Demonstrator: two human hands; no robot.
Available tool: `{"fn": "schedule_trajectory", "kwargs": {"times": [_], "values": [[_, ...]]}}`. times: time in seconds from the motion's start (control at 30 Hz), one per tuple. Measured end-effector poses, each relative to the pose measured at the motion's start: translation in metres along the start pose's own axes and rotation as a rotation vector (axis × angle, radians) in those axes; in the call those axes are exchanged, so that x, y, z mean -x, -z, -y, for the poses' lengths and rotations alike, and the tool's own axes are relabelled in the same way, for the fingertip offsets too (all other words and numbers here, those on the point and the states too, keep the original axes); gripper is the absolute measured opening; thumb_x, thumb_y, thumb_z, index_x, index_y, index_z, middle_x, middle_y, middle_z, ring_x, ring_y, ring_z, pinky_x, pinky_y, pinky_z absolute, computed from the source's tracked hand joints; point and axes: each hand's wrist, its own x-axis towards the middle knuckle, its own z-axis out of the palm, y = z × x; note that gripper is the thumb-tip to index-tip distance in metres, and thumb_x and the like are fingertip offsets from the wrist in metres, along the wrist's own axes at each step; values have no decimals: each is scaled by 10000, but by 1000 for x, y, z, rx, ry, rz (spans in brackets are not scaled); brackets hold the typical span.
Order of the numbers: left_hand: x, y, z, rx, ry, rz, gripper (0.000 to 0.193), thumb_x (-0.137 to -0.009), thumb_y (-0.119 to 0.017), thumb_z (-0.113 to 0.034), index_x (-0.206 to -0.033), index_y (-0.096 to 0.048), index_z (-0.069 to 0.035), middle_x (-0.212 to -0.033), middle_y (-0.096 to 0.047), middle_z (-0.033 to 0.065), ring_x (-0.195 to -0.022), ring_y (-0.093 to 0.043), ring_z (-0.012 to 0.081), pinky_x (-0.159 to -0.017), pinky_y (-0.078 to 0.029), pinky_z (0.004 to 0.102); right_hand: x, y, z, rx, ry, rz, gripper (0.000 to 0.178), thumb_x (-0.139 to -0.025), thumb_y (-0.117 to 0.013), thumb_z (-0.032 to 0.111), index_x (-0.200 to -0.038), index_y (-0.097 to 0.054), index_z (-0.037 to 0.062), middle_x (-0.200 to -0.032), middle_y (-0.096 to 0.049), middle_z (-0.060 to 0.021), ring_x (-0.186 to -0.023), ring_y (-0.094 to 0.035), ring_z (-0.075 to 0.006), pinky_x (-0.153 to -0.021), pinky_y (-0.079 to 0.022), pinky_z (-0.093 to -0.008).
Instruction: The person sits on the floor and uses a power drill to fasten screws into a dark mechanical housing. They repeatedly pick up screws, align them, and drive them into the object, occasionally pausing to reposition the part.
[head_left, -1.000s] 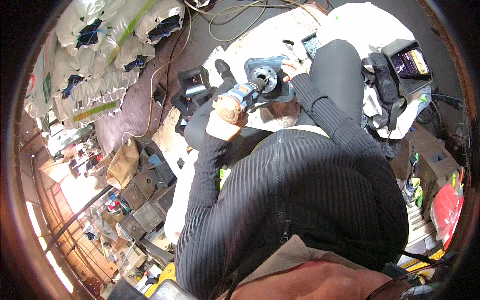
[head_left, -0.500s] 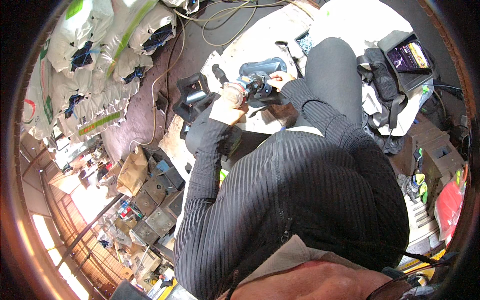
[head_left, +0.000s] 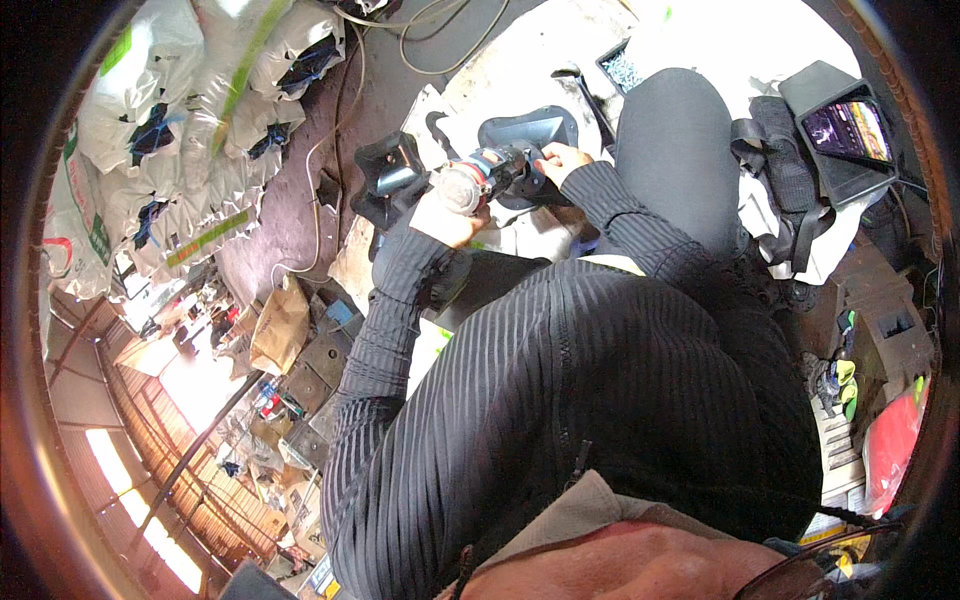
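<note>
The person sits low and bends over the work, and the dark ribbed top fills most of the view. Far to the left lie big white sacks (head_left: 190,130) in a heap. A thin cable (head_left: 330,150) runs over the dark floor (head_left: 290,220) beside them. On the right sits an open black case (head_left: 840,130) with a black strap bag next to it. Up near the top is a small tray of screws (head_left: 625,68).

In front of the knees lie two dark metal plates. One plate (head_left: 392,172) lies off to the left, apart from the hands. The other plate (head_left: 535,130) is right under the tool.

The left hand (head_left: 445,215) is closed around the back end of a power tool (head_left: 480,178). The tool is red and black with a round silver end, and it points at the near plate. The right hand (head_left: 562,160) curls around the front of the tool and rests by the plate edge. I cannot tell how tight its fingers are.

I think the step in hand is working the tool on the near plate, maybe grinding or smoothing its edge. Both hands are on the tool and the tip looks very close to the metal.

The next move calls for a firm, steady hold with both hands. The tip needs to stay flat on the plate and not skip off. The plate is loose on the floor, so it may slide if pushed hard.
</note>
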Motion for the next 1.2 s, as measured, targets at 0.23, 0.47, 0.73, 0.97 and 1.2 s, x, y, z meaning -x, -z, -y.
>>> {"fn": "schedule_trajectory", "kwargs": {"times": [0.23, 0.47, 0.73, 0.97, 1.2], "values": [[0, -14, 4, -59, 99, -35, 383, -701, -619, -236, -1042, -540, -81, -1000, -563, 128, -932, -530, 265, -830, -423, 325, 9, 3, 11, 55, 16, 14, 259, -761, -598, 305, -913, -572, 97, -835, -639, -81, -767, -610, -229, -667, -460, -333], [-13, -39, 32, 96, 75, -67, 444, -706, -596, -269, -1099, -521, -77, -1052, -552, 154, -997, -522, 278, -875, -413, 334, 8, 8, 19, 165, 46, 78, 280, -759, -598, 307, -944, -575, 99, -820, -630, -91, -768, -603, -237, -669, -453, -339], [41, -39, -1, 94, -149, -365, 537, -654, -587, -114, -1175, -461, -80, -1097, -507, 124, -1037, -481, 224, -896, -377, 311, -5, -9, -2, 28, 206, -42, 406, -744, -612, 374, -1003, -579, 63, -870, -625, -89, -809, -590, -193, -723, -453, -295], [151, -110, -18, 331, 42, -271, 647, -641, -600, -200, -1245, -387, -104, -1139, -495, 140, -1036, -489, 287, -923, -359, 361, -36, -9, -38, -30, 281, 2, 448, -748, -617, 366, -1043, -571, 32, -957, -620, -124, -897, -586, -188, -807, -439, -282], [218, -167, -1, 487, 26, -418, 700, -641, -594, -243, -1286, -358, -110, -1137, -498, 166, -1013, -503, 328, -926, -362, 398, -37, 12, -18, 5, 425, -117, 456, -752, -666, 288, -1038, -542, -45, -949, -608, -141, -893, -569, -184, -797, -439, -279]]}}
